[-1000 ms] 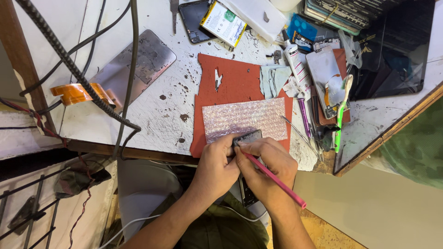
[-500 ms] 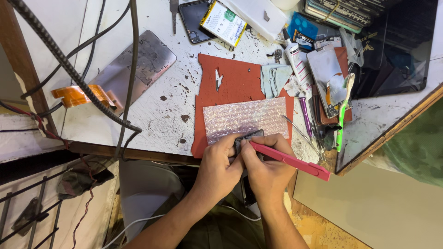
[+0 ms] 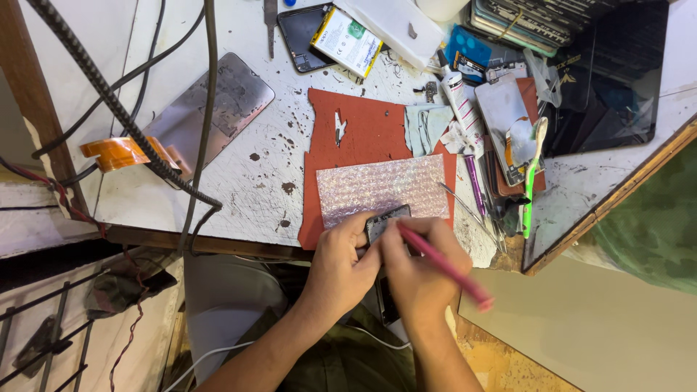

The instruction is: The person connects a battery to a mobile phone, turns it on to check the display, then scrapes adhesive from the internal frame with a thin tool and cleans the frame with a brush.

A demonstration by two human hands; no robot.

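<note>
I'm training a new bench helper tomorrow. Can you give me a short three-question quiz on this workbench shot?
1. True or false: the right hand holds a pink tool.
2. What lies under the phone? A) metal plate B) bubble wrap sheet C) blue cloth
3. Fill in: the left hand steadies the ____ at the table's near edge.

Key: 1 true. 2 B, the bubble wrap sheet on the red mat. 3 phone.
</note>
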